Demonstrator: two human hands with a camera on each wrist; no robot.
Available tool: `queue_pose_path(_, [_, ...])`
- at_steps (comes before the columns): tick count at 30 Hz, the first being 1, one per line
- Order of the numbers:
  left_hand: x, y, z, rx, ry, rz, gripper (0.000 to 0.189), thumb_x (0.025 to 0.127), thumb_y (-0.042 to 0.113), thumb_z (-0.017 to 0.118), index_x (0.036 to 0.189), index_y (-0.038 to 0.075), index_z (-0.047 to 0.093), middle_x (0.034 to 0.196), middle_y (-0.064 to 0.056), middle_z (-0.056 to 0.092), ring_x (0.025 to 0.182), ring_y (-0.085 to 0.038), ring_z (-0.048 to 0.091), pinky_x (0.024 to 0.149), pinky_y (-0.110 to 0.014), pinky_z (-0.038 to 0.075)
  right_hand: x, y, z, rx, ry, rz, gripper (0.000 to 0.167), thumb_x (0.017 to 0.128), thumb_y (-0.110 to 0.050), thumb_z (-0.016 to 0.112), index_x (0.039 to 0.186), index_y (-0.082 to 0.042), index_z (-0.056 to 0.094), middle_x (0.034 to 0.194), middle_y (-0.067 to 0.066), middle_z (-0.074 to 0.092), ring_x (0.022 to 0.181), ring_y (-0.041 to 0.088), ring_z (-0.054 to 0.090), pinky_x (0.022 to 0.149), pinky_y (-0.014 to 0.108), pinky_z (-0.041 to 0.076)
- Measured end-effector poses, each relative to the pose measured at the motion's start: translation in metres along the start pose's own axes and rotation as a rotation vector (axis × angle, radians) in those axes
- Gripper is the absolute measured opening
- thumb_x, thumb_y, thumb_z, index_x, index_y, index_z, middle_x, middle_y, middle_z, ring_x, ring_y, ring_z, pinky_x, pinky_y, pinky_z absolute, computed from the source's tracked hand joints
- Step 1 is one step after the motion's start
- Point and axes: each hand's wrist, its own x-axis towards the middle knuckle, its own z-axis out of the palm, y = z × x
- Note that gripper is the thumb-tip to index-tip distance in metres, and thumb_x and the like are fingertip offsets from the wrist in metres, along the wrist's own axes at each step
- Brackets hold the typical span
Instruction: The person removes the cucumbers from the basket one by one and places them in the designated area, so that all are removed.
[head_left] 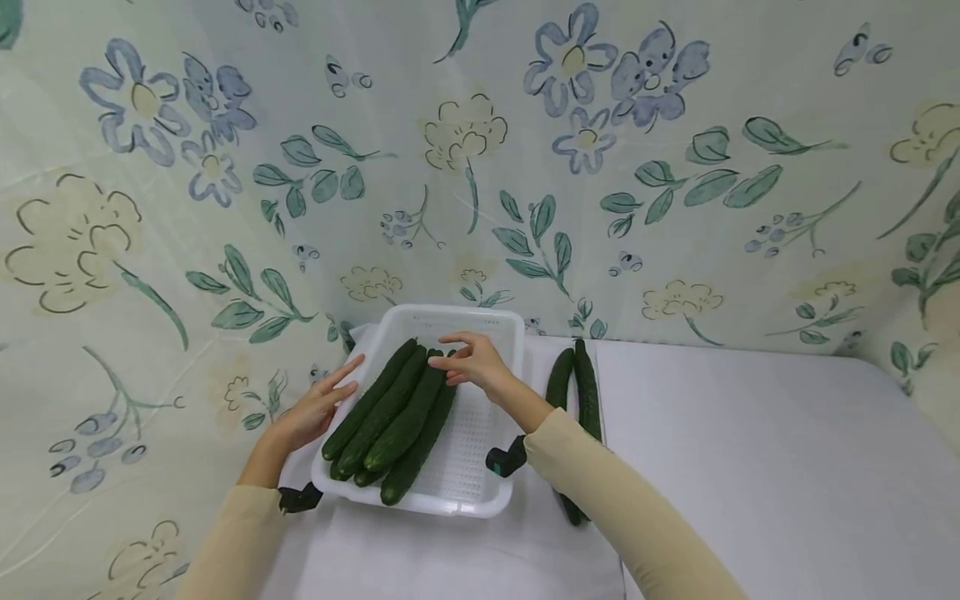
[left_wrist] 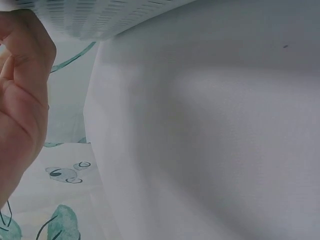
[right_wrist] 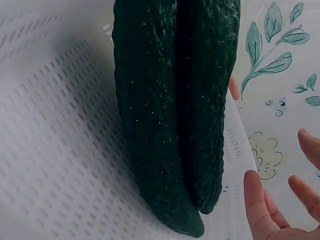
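Note:
Several dark green cucumbers (head_left: 405,425) lie side by side in a white perforated plastic basket (head_left: 453,311), toward its left side. My right hand (head_left: 477,364) is over their far ends, thumb and fingers apart; in the right wrist view that hand (right_wrist: 280,225) holds nothing, beside two large cucumber ends (right_wrist: 150,115). Against the basket's left side rests my left hand (head_left: 309,414), its fingers extended. The left wrist view shows part of this hand (left_wrist: 22,95) by the basket's underside (left_wrist: 85,20), with the fingertips out of frame.
Two more cucumbers (head_left: 587,392) lie on the white-covered table (head_left: 750,450) right of the basket, partly behind my right sleeve (head_left: 615,492). A floral cloth (head_left: 465,225) hangs behind the table and along its left.

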Motion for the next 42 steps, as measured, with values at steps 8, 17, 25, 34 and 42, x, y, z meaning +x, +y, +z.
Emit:
queue_pose_path(8, [0.000, 0.001, 0.000, 0.024, 0.002, -0.005, 0.057, 0.110, 0.023, 0.039, 0.161, 0.025, 0.014, 0.151, -0.012, 0.035, 0.112, -0.009, 0.058, 0.087, -0.028, 0.052, 0.003, 0.007, 0.010, -0.002, 0.020, 0.047, 0.051, 0.089, -0.013, 0.077, 0.135, -0.003, 0.059, 0.108, 0.023, 0.057, 0.094, 0.044, 0.064, 0.082, 0.047, 0.056])
queue_pose_path(17, [0.000, -0.001, 0.001, 0.074, 0.039, -0.010, 0.057, 0.110, 0.025, 0.041, 0.161, 0.026, 0.017, 0.158, -0.016, 0.025, 0.104, -0.005, 0.056, 0.082, -0.024, 0.050, 0.006, 0.015, 0.021, 0.011, 0.025, 0.096, 0.057, 0.088, -0.014, 0.079, 0.138, 0.000, 0.056, 0.103, 0.019, 0.059, 0.074, 0.031, 0.064, 0.081, 0.047, 0.056])
queue_pose_path(25, [-0.001, -0.001, 0.002, 0.060, 0.037, -0.014, 0.058, 0.109, 0.027, 0.042, 0.161, 0.027, 0.017, 0.161, -0.011, 0.015, 0.117, -0.004, 0.053, 0.090, -0.024, 0.050, 0.005, 0.024, 0.028, 0.043, 0.018, 0.148, 0.057, 0.086, -0.013, 0.080, 0.137, -0.001, 0.058, 0.104, 0.018, 0.058, 0.069, 0.023, 0.060, 0.079, 0.045, 0.057])
queue_pose_path(34, [-0.005, 0.000, 0.002, 0.069, 0.042, -0.013, 0.056, 0.110, 0.027, 0.040, 0.161, 0.027, 0.017, 0.137, 0.004, 0.049, 0.067, -0.007, 0.056, 0.062, -0.022, 0.048, 0.004, 0.030, 0.032, 0.045, -0.018, 0.168, 0.060, 0.085, -0.006, 0.080, 0.139, 0.000, 0.056, 0.102, 0.024, 0.061, 0.063, 0.022, 0.062, 0.079, 0.044, 0.057])
queue_pose_path(42, [-0.003, -0.004, 0.002, 0.034, 0.016, 0.002, 0.056, 0.110, 0.024, 0.038, 0.162, 0.026, 0.015, 0.145, -0.005, 0.040, 0.099, -0.006, 0.062, 0.081, -0.027, 0.053, 0.004, 0.032, 0.033, -0.032, -0.030, 0.168, 0.061, 0.085, -0.011, 0.081, 0.140, -0.003, 0.056, 0.136, 0.027, 0.050, 0.079, 0.031, 0.070, 0.081, 0.040, 0.057])
